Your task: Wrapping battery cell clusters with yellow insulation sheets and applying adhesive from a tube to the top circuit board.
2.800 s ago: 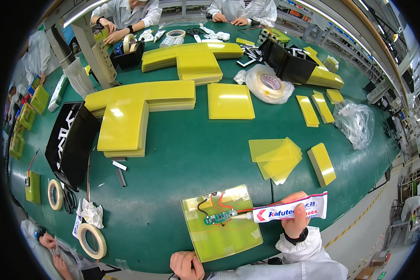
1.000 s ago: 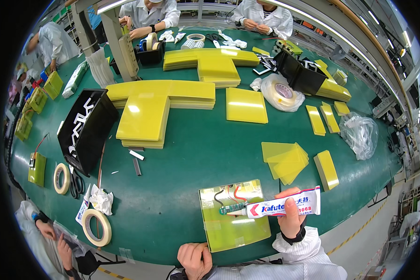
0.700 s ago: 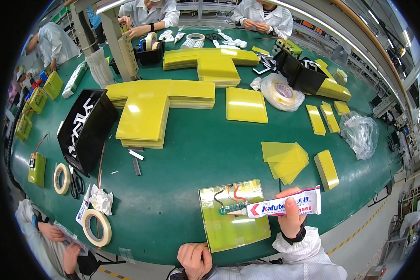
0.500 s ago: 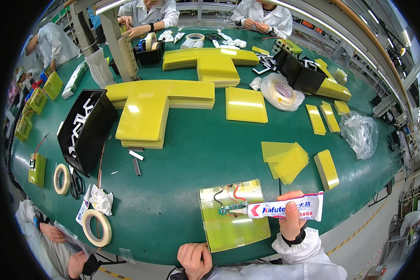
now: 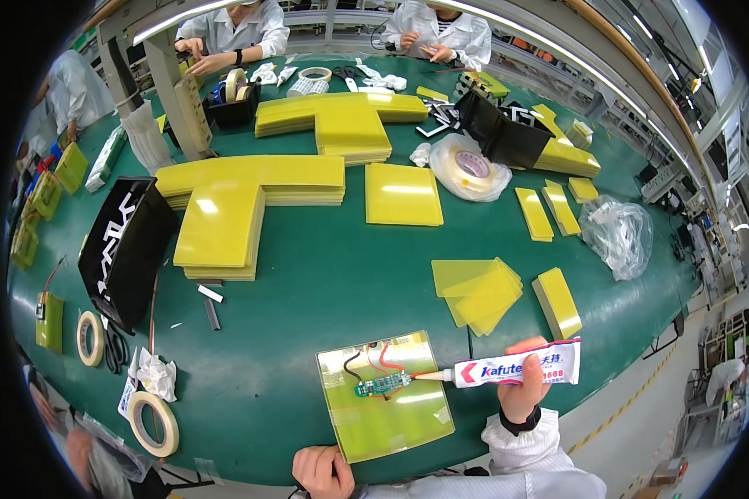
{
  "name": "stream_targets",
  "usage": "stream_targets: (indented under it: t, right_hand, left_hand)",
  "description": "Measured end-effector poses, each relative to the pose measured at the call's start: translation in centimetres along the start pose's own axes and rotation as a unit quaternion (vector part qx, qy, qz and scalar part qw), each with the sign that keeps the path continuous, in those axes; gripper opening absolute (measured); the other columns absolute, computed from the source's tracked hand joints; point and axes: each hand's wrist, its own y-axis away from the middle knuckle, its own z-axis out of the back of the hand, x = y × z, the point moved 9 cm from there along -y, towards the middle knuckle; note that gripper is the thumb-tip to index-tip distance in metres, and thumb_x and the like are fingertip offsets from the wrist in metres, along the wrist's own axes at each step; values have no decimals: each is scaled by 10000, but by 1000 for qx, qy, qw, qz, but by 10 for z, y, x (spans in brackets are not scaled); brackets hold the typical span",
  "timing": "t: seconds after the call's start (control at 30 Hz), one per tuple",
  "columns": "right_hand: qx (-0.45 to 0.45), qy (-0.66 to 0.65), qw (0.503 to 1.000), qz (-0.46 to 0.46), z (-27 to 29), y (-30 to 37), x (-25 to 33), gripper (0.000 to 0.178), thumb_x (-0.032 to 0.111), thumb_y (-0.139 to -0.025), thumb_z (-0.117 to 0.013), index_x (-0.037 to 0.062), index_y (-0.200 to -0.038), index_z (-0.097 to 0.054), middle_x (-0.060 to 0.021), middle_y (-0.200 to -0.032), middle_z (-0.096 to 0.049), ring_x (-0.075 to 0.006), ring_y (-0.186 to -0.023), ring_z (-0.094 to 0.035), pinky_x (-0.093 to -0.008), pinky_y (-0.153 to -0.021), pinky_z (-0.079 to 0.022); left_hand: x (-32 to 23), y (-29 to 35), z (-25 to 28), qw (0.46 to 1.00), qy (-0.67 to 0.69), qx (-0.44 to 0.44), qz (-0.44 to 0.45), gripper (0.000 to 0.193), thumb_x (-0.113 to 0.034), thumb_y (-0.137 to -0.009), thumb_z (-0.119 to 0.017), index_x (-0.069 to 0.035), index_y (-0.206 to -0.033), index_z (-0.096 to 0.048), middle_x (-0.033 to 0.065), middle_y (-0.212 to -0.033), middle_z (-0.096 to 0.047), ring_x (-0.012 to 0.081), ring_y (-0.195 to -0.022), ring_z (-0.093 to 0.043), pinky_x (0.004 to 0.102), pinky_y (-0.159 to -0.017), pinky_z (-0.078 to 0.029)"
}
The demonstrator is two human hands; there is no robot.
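A flat, yellow-wrapped pack (image 5: 391, 426), likely a battery, lies at the table's near edge. On it sits a narrow green circuit board (image 5: 381, 384) with black and red wires. My right hand (image 5: 523, 387) is closed round a white, red and blue glue tube (image 5: 508, 366), held sideways over the pack. Its pale nozzle points left, with the tip at the board's right end; whether they touch I cannot tell. My left hand (image 5: 323, 472) is curled closed against the pack's near left corner, its inner side hidden.
Fanned yellow sheets (image 5: 478, 291) and a stack of yellow strips (image 5: 556, 301) lie beyond my right hand. Tape rolls (image 5: 168, 424), scissors (image 5: 115, 345) and a black bin (image 5: 129, 249) are on the left. Large yellow sheet stacks (image 5: 220, 224) stand farther back. Co-workers sit across the table.
The whole view has shifted, so the table things appear farther left. Relative to the circuit board, the tube's nozzle has moved right, from over it to its right end. My left hand stays by the pack's corner.
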Motion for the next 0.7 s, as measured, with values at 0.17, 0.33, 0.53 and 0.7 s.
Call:
stream_targets:
  t: [0.17, 0.33, 0.53, 0.7]
  right_hand:
    - [65, 28, 997, -32, -4, 7, -8, 314, 307, -862, -583, -6, -840, -581, -44, -648, -556, -77, -479, -508, -191, -443, -367]
    - [71, 16, 997, -39, 4, 9, -17, 319, 312, -867, -579, -7, -866, -572, -73, -666, -590, -105, -516, -565, -204, -477, -430]
    - [77, 22, 996, -49, 2, 10, -17, 320, 313, -865, -581, -7, -867, -567, -77, -666, -594, -121, -528, -579, -217, -491, -451]
    - [78, 27, 996, -45, 0, 10, -14, 325, 313, -863, -579, -12, -876, -570, -79, -671, -599, -124, -530, -581, -219, -490, -449]
  left_hand:
    - [1, 2, -1, 1000, -5, 1, -5, 79, 5, -816, -567, 56, -875, -582, 209, -720, -559, 391, -617, -515, 444, -561, -401]
    - [2, 2, -2, 1000, -6, 6, -3, 90, -8, -822, -566, 60, -879, -581, 209, -726, -561, 390, -623, -520, 444, -570, -405]
    - [3, 3, -2, 1000, -6, 6, -4, 101, -25, -828, -564, 60, -879, -583, 206, -723, -560, 385, -620, -519, 445, -571, -402]
    - [3, 4, -3, 1000, -1, 6, 0, 102, -25, -827, -560, 62, -876, -583, 207, -716, -557, 384, -613, -514, 446, -567, -396]
